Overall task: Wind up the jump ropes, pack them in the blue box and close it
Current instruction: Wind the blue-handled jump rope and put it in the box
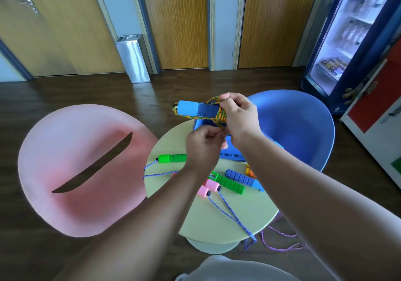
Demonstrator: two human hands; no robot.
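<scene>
My right hand [237, 115] grips a blue-handled jump rope [195, 110] above the table, with orange-green cord [221, 115] wound round the handle. My left hand [202, 146] is just below it, fingers curled and pinching the cord's loose end. The blue box [230, 156] stands behind my hands, mostly hidden. On the round pale-green table [208, 213] lie a green handle [172, 158], another green handle [230, 183], a blue handle [244, 179] and two pink handles [208, 187] with blue cord [232, 213] trailing over the edge.
A pink chair [82, 167] stands left of the table and a blue chair [299, 126] at the back right. Purple cord [280, 239] lies on the dark floor by the table's foot. A drinks fridge [347, 37] stands at the far right.
</scene>
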